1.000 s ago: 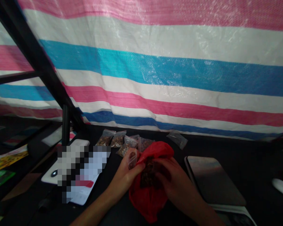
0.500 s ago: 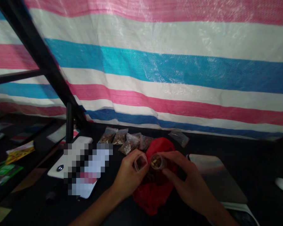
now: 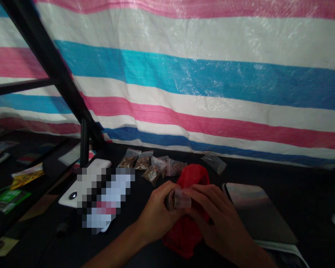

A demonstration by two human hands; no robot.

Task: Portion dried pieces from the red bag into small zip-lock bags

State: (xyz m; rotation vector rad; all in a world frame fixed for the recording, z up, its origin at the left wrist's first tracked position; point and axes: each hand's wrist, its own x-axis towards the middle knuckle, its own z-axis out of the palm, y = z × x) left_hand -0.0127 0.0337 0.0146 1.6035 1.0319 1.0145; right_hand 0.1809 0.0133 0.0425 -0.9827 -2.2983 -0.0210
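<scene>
My left hand [image 3: 156, 213] is curled around a small clear plastic bag [image 3: 171, 201], its mouth held open towards the right. Between the fingers of my right hand [image 3: 218, 214] is a small translucent plastic cup [image 3: 183, 198], tilted sideways with its rim at the bag's mouth. The cup's contents cannot be made out now. Beneath both hands lies a crumpled red plastic bag [image 3: 184, 240], partly covered by them. Just beyond my left hand, several small zip bags [image 3: 153, 172] of brown dried pieces lie in a row.
An empty-looking clear bag [image 3: 214, 163] lies at the back. To the right is a grey flat device [image 3: 264, 212]; to the left, a white device [image 3: 72, 195] and a blurred-out phone-like item [image 3: 104, 214]. A black frame post [image 3: 48, 63] slants before the striped sheet [image 3: 212, 78].
My right hand has moved left and tipped the cup from facing me, brown pieces visible inside, to lying sideways against the small bag's mouth. The camera view has shifted slightly.
</scene>
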